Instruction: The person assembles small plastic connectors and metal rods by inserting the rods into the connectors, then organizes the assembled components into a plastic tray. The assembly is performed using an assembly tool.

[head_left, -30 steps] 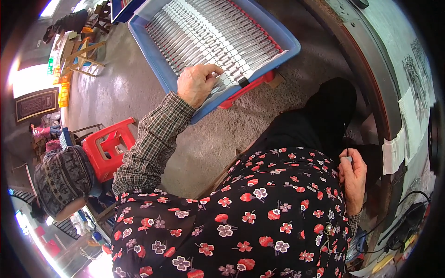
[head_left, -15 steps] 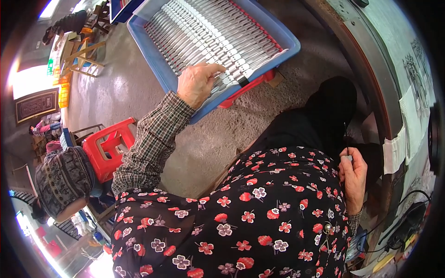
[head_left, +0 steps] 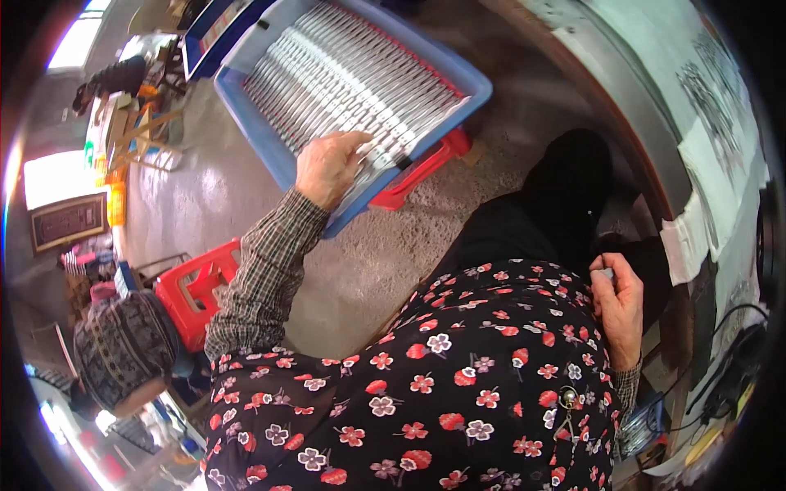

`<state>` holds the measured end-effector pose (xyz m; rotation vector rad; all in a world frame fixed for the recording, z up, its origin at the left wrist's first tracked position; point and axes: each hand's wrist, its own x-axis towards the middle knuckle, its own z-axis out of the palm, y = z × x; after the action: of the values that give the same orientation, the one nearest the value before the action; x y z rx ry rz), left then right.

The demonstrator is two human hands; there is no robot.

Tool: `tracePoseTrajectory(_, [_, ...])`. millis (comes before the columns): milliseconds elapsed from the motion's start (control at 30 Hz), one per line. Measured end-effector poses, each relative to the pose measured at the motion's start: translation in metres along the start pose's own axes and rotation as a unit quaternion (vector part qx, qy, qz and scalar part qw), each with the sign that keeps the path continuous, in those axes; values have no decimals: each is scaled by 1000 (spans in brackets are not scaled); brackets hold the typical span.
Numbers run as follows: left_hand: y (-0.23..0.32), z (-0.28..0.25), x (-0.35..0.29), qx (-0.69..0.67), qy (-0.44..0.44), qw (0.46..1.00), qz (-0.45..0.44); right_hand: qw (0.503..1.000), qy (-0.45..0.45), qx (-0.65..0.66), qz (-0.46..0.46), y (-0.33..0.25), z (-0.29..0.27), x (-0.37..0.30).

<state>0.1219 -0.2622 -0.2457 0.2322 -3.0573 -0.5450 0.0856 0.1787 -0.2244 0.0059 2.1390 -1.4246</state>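
A blue plastic tray (head_left: 270,135) holds rows of slender silver metal pieces (head_left: 344,90) with pale flat middles. My left hand (head_left: 327,168) reaches over its near side. The index finger is stretched onto the nearest pieces, and the other fingers bend beneath it, partly hidden. I see nothing lifted in that hand. Low at my right side, beside my lap, my right hand (head_left: 620,307) is closed. Between its thumb and fingers shows a small grey piece (head_left: 607,272), mostly covered, so its kind is unclear.
Beneath the tray stands a red plastic stool (head_left: 417,172); another red stool (head_left: 192,299) is at the left. A person in a patterned garment (head_left: 127,348) is near it. On the right runs a worktable edge (head_left: 610,98) with a white cloth (head_left: 688,237). A darker blue tray (head_left: 217,37) lies beyond.
The view has shifted, so the tray appears farther left. My left hand stays at the tray's near pieces. The thin dark rod above my right hand no longer shows clearly.
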Motion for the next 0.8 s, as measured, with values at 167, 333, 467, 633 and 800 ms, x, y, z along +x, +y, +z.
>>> tracePoseTrajectory(167, [24, -11, 19, -26, 46, 996, 72, 994, 29, -46, -95, 0, -4, -6])
tracePoseTrajectory(333, [85, -21, 45, -75, 64, 985, 138, 984, 52, -57, -158, -5, -12, -15])
tracePoseTrajectory(467, [148, -30, 61, -114, 67, 966, 221, 978, 63, -45, -193, -11, -24, -26])
tracePoseTrajectory(633, [218, -18, 89, -110, 75, 941, 312, 973, 98, -51, -201, -15, -37, -36])
tracePoseTrajectory(800, [275, -6, 118, -122, 93, 913, 379, 964, 113, -41, -239, -6, -43, -38])
